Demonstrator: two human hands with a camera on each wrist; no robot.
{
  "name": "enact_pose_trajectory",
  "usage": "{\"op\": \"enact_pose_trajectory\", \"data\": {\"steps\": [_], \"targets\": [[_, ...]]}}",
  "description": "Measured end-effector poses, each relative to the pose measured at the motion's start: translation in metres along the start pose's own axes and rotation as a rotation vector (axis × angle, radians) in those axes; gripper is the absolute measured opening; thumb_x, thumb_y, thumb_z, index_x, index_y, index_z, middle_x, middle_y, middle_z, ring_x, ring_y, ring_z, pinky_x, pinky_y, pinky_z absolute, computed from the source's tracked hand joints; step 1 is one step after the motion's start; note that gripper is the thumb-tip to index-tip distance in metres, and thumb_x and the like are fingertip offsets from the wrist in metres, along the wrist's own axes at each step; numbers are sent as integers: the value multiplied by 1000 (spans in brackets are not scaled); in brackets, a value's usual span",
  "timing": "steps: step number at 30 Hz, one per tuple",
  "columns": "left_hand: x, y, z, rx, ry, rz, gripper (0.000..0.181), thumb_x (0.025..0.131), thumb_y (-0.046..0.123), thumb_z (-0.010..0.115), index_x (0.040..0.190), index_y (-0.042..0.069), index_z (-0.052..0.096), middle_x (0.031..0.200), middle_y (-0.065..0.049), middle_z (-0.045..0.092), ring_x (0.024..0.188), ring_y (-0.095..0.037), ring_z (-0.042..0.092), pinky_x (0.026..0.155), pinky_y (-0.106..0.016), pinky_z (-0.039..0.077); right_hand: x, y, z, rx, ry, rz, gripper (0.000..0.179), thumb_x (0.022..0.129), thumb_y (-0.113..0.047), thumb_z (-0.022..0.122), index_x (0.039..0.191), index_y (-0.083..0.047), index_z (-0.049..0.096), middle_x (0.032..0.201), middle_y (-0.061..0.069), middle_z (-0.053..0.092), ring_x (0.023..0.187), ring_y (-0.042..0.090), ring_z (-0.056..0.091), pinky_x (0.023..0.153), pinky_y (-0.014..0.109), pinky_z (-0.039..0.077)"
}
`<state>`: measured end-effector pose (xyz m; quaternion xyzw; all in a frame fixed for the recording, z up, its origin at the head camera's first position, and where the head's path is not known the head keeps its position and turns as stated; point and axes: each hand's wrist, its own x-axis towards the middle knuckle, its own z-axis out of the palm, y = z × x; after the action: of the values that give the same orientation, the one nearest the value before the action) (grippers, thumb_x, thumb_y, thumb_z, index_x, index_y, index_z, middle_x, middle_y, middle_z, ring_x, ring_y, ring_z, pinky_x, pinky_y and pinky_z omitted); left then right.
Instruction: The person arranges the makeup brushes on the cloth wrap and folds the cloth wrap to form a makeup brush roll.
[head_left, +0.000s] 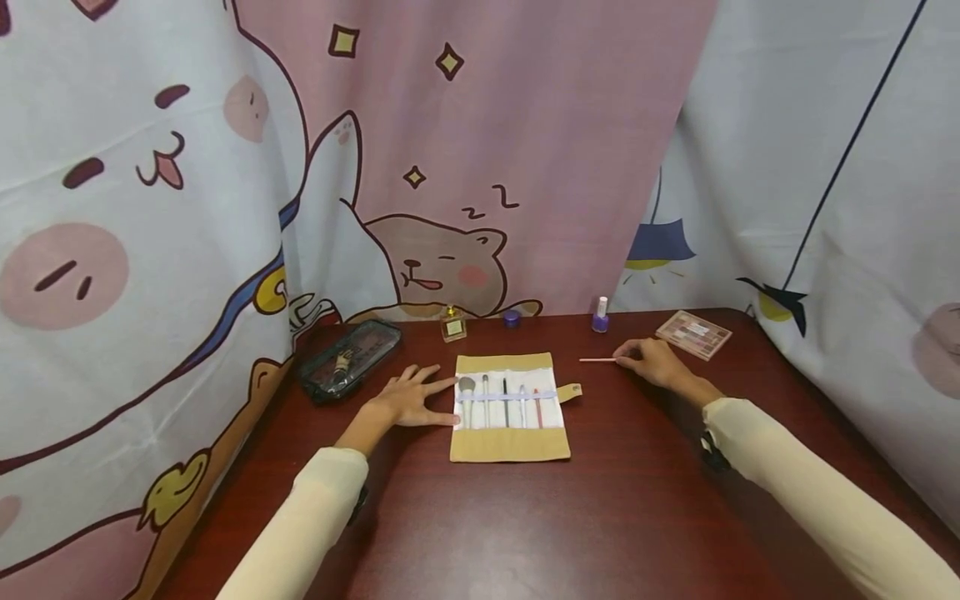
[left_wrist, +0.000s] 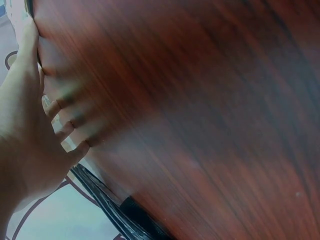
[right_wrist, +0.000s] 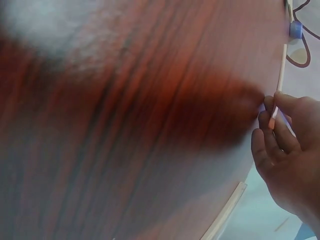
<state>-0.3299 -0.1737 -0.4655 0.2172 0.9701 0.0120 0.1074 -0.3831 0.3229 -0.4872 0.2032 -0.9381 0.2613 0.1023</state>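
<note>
On the table lies an unrolled tan and white brush roll point(head_left: 510, 446), with several makeup brushes tucked under its pale strap, a wide fluffy one at the left end. My left hand point(head_left: 408, 398), fingers spread, touches the roll's left edge with its thumb and a fingertip; the left wrist view catches the same hand point(left_wrist: 37, 135) beside bare wood. To the right of the roll, my right hand point(head_left: 651, 362) pinches a slim pink makeup brush point(head_left: 596, 360) that points left. In the right wrist view, thumb and fingers grip its shaft point(right_wrist: 282, 75), the orange-pink end point(right_wrist: 271, 123) toward the palm.
A black see-through pouch point(head_left: 360, 354) lies at the left. Along the back stand a perfume bottle point(head_left: 453, 327), a small purple jar point(head_left: 512, 319) and a purple nail polish bottle point(head_left: 600, 318). An eyeshadow palette point(head_left: 693, 334) lies behind my right hand, before the printed curtain point(head_left: 570, 167).
</note>
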Motion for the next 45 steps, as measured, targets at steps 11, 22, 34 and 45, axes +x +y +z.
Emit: {"op": "enact_pose_trajectory", "data": {"steps": [11, 22, 34, 45], "targets": [[-3, -3, -2, -8, 1, 7, 90, 87, 84, 54, 163, 42, 30, 172, -7, 20, 155, -40, 19, 115, -64, 29, -2, -15, -7, 106, 56, -65, 15, 92, -7, 79, 105, -1, 77, 93, 9, 78, 89, 26, 72, 81, 49, 55], [-5, -6, 0, -6, -4, -2, 91, 87, 83, 54, 164, 42, 30, 172, -6, 19, 155, -39, 19, 115, -62, 29, 3, -46, -17, 353, 96, -38, 23, 94, -6, 77, 115, 1, 73, 102, 19, 77, 89, 16, 73, 75, 12, 51], [-7, -4, 1, -12, 13, 2, 89, 87, 83, 55, 163, 42, 32, 171, -7, 22, 154, -40, 21, 114, -62, 31, 17, -70, -9, 608, 51, -17, 39, 94, 0, 75, 130, 7, 63, 114, 34, 70, 94, 28, 76, 73, 28, 61], [7, -7, 9, 7, 4, -8, 95, 82, 91, 50, 163, 46, 27, 173, -3, 17, 156, -36, 17, 116, -61, 29, 25, -88, -8, 620, 44, -42, 35, 96, 2, 71, 130, 2, 62, 117, 30, 71, 97, 37, 76, 73, 35, 62]]}}
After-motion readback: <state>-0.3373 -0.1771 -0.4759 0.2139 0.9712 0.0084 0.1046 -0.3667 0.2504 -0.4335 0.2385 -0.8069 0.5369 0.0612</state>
